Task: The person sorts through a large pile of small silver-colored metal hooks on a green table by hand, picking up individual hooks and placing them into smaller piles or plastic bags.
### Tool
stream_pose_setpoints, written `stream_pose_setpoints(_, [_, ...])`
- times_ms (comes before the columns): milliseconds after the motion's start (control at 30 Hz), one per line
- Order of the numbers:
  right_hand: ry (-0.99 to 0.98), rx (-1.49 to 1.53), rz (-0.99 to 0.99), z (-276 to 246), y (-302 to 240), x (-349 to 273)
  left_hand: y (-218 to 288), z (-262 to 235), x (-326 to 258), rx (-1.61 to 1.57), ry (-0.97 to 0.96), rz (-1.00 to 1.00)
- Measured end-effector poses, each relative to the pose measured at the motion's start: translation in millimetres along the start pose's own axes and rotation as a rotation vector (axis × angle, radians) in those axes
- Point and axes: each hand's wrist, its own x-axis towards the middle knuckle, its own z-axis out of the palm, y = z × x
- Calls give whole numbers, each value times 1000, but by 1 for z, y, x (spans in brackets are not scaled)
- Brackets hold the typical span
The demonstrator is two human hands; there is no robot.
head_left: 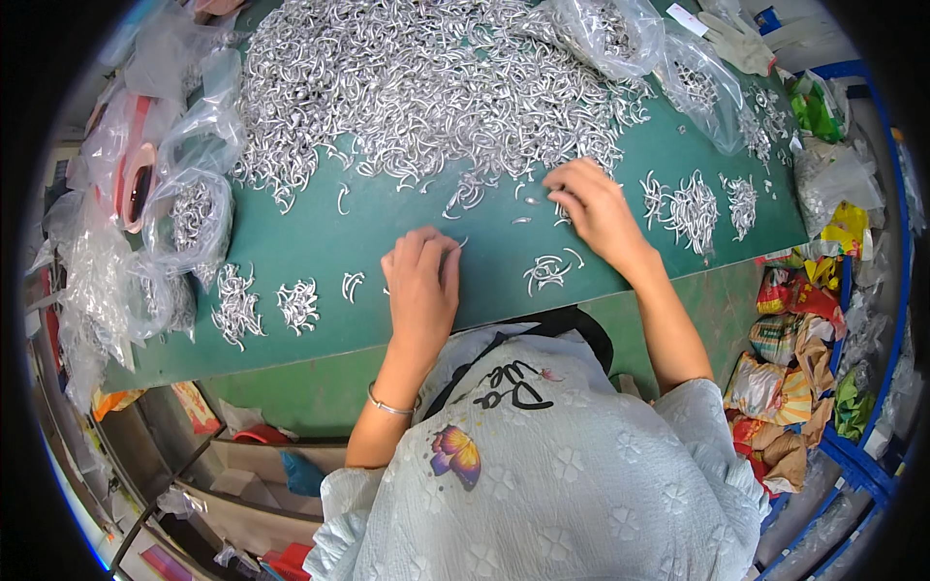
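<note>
On the green table mat (320, 232), keep the left hand (422, 283) flat over its few small curved silver metal hooks (455, 248), grip not discernible, while the right hand's (593, 205) loosely curled fingers rake further hooks singly from the large silver heap (417, 77), avoiding tangles

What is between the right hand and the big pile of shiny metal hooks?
Nothing visible. The right hand rests at the near edge of the big pile of hooks, fingers among loose ones. The left hand lies on the green table.

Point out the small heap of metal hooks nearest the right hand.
The loose heap just below the right hand; the other small heaps lie farther off.
</note>
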Motion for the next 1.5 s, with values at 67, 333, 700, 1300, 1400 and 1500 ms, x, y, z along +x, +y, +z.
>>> stream_pose_setpoints(67, [139, 101, 121, -14, 5, 0, 1, 0, 0, -1, -2, -4])
stream_pose_setpoints(333, [46, 135, 210, -29, 12, 4, 0, 5, 1, -7, -8, 1])
stream_pose_setpoints(700, [3, -11, -25, 8, -6, 7, -2, 4, 3, 4, -3, 3])
stream_pose_setpoints(1300, [825, -502, 825, -228, 228, -109, -4, 1, 7, 49, -32, -36])
stream_pose_setpoints(1400, [881, -549, 844, -235, 243, -113, -4, 4, 8, 58, -38, -39])
stream_pose_setpoints(1500, [762, -758, 664, -232, 258, -119, -3, 6, 9, 45, -31, -16])
